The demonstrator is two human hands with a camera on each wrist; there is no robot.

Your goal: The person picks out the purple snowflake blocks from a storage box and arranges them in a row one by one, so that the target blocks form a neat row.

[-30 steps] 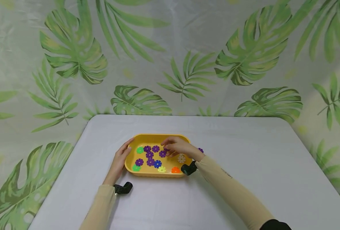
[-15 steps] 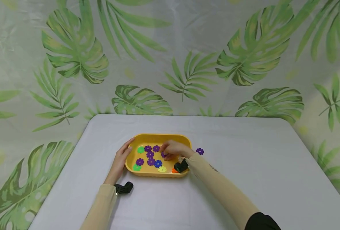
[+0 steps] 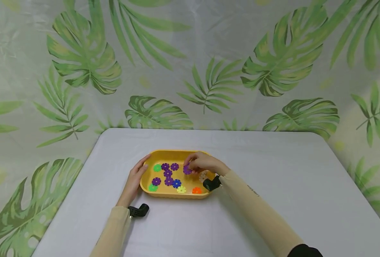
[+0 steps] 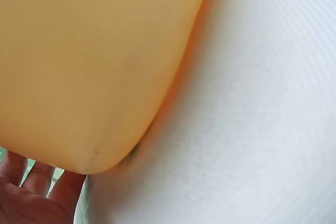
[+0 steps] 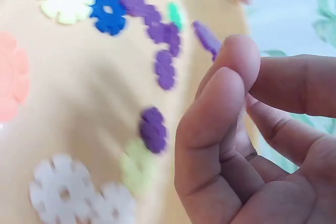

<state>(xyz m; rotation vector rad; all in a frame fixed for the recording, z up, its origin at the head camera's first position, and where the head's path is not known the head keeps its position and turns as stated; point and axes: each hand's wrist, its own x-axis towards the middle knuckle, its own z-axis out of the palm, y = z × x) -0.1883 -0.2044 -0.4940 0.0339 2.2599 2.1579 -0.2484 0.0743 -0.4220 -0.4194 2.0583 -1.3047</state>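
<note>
In the head view, a yellow tray [image 3: 177,195] holds several small notched plastic discs: purple ones [image 3: 168,173], a blue one [image 3: 176,184], a yellow one [image 3: 181,189] and an orange one [image 3: 196,190]. My right hand [image 3: 206,162] is over the tray's right half, pinching a purple notched disc [image 3: 187,169] between thumb and fingertips. That disc's edge [image 5: 206,38] shows past the fingertips in the right wrist view. My left hand [image 3: 135,178] grips the tray's left end, thumb at the rim; its fingers [image 4: 65,192] reach around the outer wall in the left wrist view.
The tray stands on a table covered in white cloth [image 3: 273,171]. Behind it hangs a leaf-patterned backdrop [image 3: 209,53]. Green discs [image 3: 157,167] lie toward the tray's left end, and whitish discs [image 5: 63,190] lie below the right hand.
My right hand dipped to a purple disc inside the tray, then drew back up and right with it. A purple disc right of the tray is now hidden behind the hand. My left hand stays put.
</note>
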